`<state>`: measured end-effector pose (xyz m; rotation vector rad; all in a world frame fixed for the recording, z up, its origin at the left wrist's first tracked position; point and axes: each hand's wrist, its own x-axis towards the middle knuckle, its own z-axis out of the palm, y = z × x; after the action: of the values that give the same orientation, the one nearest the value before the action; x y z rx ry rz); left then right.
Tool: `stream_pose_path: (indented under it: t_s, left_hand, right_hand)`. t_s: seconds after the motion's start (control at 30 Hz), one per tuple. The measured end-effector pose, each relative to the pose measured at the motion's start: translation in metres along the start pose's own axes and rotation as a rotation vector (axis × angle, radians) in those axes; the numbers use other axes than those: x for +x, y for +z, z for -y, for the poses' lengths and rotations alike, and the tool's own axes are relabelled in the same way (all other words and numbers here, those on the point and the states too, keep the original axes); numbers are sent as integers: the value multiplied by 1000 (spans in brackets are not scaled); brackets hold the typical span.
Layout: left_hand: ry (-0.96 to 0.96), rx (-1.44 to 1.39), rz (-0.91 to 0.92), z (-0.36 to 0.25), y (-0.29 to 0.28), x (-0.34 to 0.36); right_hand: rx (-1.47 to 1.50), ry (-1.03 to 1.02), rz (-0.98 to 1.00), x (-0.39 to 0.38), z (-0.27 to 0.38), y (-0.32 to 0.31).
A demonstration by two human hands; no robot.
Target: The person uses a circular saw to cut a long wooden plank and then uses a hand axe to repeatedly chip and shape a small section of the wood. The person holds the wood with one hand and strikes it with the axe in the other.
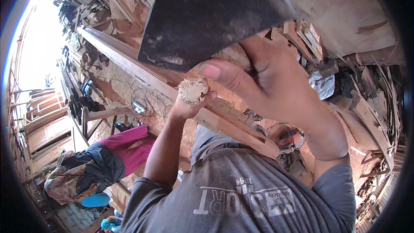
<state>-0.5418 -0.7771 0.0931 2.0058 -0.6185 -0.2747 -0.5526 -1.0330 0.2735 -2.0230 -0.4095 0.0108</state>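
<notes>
A large black metal blade with a flat, flaring shape [211,17] looms close at the top of the view. My right hand [276,82] is raised at its lower edge, thumb stretched along the near side and fingers curled around a tan part, seemingly its handle. Lower and to the left, my left hand [186,108] wraps around an upright wooden handle [193,91]. That handle's round top end is frayed and splayed outward. What lies below it is hidden by my hand. The blade's lower corner is above the frayed end, apart from it in the picture.
A long wooden beam [129,62] runs diagonally beneath my hands. Another person in pink trousers [129,144] bends over at the left. Wood offcuts [375,99] are piled at the right, near a plywood sheet [340,8]. Cables [142,99] lie on the earthen floor.
</notes>
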Motion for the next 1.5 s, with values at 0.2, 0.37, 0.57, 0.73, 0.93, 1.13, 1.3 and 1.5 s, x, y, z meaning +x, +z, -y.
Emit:
stream_pose_path:
  t_s: [0.2,0.37,0.57,0.73,0.93,1.13,1.3,1.5]
  left_hand:
    - [-83,-120,-185,16,14,-13]
    - [168,-26,-310,21,13,2]
    - [-94,-163,76,-10,27,-2]
    - [-261,74,312,-16,16,-6]
    - [135,914,-579,5,35,-30]
    - [-60,238,-242,-13,-3,-3]
    - [-83,-166,-10,8,9,-5]
    - [28,-484,-424,52,30,-34]
  right_hand:
    - [-362,160,414,-23,-40,25]
    - [-212,205,204,-22,-41,2]
    - [-3,15,-14,-31,-19,-18]
    - [-302,112,320,-49,-26,-8]
    - [-304,197,370,-49,-48,5]
    - [-97,24,91,-38,-38,2]
    - [-90,-44,102,-29,-15,-1]
    - [-259,209,430,-46,-47,26]
